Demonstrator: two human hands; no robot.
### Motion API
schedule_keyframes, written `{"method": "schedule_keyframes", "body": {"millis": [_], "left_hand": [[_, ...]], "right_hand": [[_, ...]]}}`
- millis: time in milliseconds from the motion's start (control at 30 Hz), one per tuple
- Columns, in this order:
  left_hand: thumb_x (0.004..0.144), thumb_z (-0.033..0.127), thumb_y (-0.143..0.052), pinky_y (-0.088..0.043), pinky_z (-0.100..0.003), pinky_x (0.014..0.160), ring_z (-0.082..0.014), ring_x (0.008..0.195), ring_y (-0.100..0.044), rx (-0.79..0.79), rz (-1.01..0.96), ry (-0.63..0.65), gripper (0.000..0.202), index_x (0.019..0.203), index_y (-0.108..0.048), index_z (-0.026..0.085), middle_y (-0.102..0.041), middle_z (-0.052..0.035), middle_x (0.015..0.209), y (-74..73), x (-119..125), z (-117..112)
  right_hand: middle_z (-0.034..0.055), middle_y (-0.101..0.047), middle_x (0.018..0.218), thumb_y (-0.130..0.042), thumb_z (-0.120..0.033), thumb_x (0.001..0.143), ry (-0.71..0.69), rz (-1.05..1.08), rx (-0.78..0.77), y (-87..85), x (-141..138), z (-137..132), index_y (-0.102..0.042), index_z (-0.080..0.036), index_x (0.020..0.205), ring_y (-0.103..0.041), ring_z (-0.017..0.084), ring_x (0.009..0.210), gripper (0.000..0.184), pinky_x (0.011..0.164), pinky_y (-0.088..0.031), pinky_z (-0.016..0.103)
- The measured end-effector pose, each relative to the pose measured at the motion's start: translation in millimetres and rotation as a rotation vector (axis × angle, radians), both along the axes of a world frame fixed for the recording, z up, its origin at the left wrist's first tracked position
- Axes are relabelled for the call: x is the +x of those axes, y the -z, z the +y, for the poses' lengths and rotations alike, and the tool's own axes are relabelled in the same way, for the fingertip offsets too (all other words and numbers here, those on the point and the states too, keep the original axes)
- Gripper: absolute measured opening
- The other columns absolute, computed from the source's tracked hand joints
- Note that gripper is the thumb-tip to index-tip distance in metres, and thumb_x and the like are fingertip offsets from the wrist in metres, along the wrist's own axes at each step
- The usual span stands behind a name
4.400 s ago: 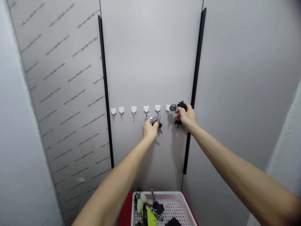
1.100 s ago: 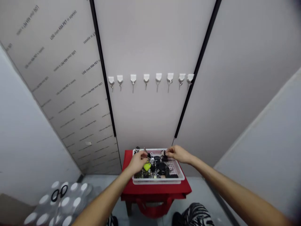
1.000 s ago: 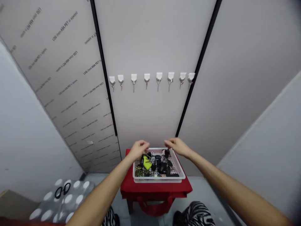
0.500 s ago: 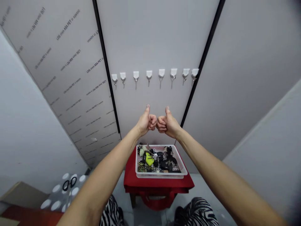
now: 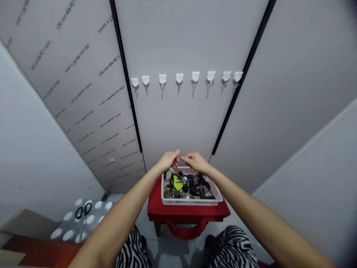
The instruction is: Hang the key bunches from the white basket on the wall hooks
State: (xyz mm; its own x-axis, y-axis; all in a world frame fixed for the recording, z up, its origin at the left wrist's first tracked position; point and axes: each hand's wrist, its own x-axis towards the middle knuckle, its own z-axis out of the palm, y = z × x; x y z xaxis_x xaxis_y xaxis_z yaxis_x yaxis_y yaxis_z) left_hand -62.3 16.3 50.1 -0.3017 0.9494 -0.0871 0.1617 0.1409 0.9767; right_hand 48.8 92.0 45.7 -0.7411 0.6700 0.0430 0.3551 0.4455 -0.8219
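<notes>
My left hand (image 5: 169,160) hovers over the back left of a white plastic basket (image 5: 192,203), its fingers curled and nothing seen in them. Close beside it, my right hand (image 5: 195,161) is held over the basket's back edge, also empty, with fingers bent in and the thumb side toward the left hand. The basket holds a jumble of keys and key fobs. Among them are a lime-yellow key fob (image 5: 177,183), a silver key ring with keys (image 5: 185,181) and several black key fobs (image 5: 196,190).
Several white adhesive hooks (image 5: 179,79) run in a row along the wall panel. The basket rests on a red cloth-covered stool (image 5: 188,212) with a hanging strap (image 5: 186,232). To the left, black-handled scissors (image 5: 83,211) lie on white-capped bottles (image 5: 90,219) beside cardboard (image 5: 30,225).
Both hands have come down from in front of the wall to just above the basket's back edge. The raised thumbs have dropped and now point inward. The view has tilted slightly.
</notes>
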Motion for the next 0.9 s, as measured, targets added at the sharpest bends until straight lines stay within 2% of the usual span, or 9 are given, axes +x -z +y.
{"method": "schedule_keyframes", "body": {"millis": [67, 167, 233, 333, 433, 533, 667, 800, 900], "left_hand": [[0.059, 0.041, -0.043, -0.027, -0.018, 0.041, -0.0058, 0.037, -0.037, -0.053, 0.184, -0.056, 0.03, 0.046, -0.044, 0.014, -0.042, 0.004, 0.037, 26.0, -2, -4], [0.057, 0.031, -0.046, -0.027, -0.018, 0.043, -0.0066, 0.042, -0.037, -0.074, 0.397, -0.055, 0.019, 0.05, -0.049, 0.014, -0.043, 0.0044, 0.041, 52.5, -1, -10], [0.058, 0.027, -0.045, -0.027, -0.018, 0.045, -0.0069, 0.045, -0.037, -0.064, 0.463, -0.033, 0.016, 0.052, -0.051, 0.013, -0.044, 0.004, 0.043, 60.9, 2, -12], [0.059, 0.025, -0.043, -0.028, -0.018, 0.046, -0.0075, 0.048, -0.039, -0.052, 0.511, -0.022, 0.016, 0.055, -0.053, 0.013, -0.046, 0.0029, 0.047, 65.8, 6, -13], [0.059, 0.025, -0.043, -0.029, -0.019, 0.047, -0.0085, 0.051, -0.041, -0.064, 0.538, -0.035, 0.016, 0.059, -0.054, 0.013, -0.049, 0.0015, 0.051, 69.3, 7, -14], [0.059, 0.022, -0.043, -0.032, -0.019, 0.051, -0.0091, 0.054, -0.044, -0.044, 0.522, -0.043, 0.014, 0.063, -0.054, 0.013, -0.052, 0.0001, 0.057, 73.7, 4, -16], [0.059, 0.016, -0.044, -0.036, -0.02, 0.057, -0.0091, 0.06, -0.047, 0.049, 0.449, -0.068, 0.019, 0.076, -0.052, 0.013, -0.055, -0.0015, 0.066, 75.2, 2, -15], [0.057, 0.019, -0.05, -0.037, -0.022, 0.064, -0.0109, 0.07, -0.048, 0.164, 0.365, -0.046, 0.03, 0.086, -0.05, 0.014, -0.055, -0.0035, 0.08, 63.8, 11, -13], [0.058, 0.02, -0.049, -0.037, -0.021, 0.063, -0.0109, 0.068, -0.047, 0.227, 0.295, 0.013, 0.027, 0.084, -0.052, 0.014, -0.055, -0.0022, 0.078, 49.2, 20, -12]], "right_hand": [[-0.0021, -0.043, 0.038, -0.047, -0.046, 0.056, 0.083, -0.228, 0.225, 25.7, 5, 3, -0.046, -0.015, 0.042, -0.036, 0.006, 0.038, 0.035, 0.039, -0.021, 0.019], [0.0038, -0.055, 0.051, -0.045, -0.041, 0.061, 0.121, -0.457, 0.35, 53.0, 8, 3, -0.056, -0.016, 0.051, -0.047, 0.01, 0.049, 0.029, 0.044, -0.025, 0.019], [0.0065, -0.058, 0.059, -0.043, -0.04, 0.063, 0.104, -0.512, 0.392, 63.3, 6, 0, -0.058, -0.017, 0.057, -0.051, 0.012, 0.055, 0.028, 0.047, -0.027, 0.02], [0.0084, -0.06, 0.067, -0.042, -0.035, 0.065, 0.126, -0.519, 0.424, 71.6, 2, -4, -0.059, -0.017, 0.063, -0.053, 0.015, 0.064, 0.025, 0.051, -0.03, 0.021], [0.0067, -0.06, 0.067, -0.044, -0.028, 0.063, 0.149, -0.451, 0.381, 74.7, -1, -5, -0.059, -0.017, 0.064, -0.052, 0.014, 0.065, 0.018, 0.053, -0.031, 0.021], [0.0036, -0.059, 0.06, -0.042, -0.021, 0.061, 0.137, -0.289, 0.292, 69.1, 0, -2, -0.056, -0.015, 0.06, -0.05, 0.011, 0.057, 0.015, 0.052, -0.032, 0.02], [-0.0016, -0.051, 0.046, -0.038, -0.016, 0.059, 0.103, -0.052, 0.057, 43.7, 4, 2, -0.049, -0.014, 0.055, -0.044, 0.007, 0.043, 0.011, 0.044, -0.033, 0.018], [-0.0058, -0.044, 0.038, -0.041, -0.016, 0.055, 0.107, 0.087, -0.116, 11.3, 3, -3, -0.044, -0.015, 0.051, -0.04, 0.005, 0.035, 0.004, 0.038, -0.032, 0.016], [-0.0067, -0.043, 0.035, -0.042, -0.015, 0.054, 0.121, 0.148, -0.205, -7.4, -3, -9, -0.042, -0.016, 0.051, -0.04, 0.004, 0.033, 0.003, 0.037, -0.033, 0.016]]}}
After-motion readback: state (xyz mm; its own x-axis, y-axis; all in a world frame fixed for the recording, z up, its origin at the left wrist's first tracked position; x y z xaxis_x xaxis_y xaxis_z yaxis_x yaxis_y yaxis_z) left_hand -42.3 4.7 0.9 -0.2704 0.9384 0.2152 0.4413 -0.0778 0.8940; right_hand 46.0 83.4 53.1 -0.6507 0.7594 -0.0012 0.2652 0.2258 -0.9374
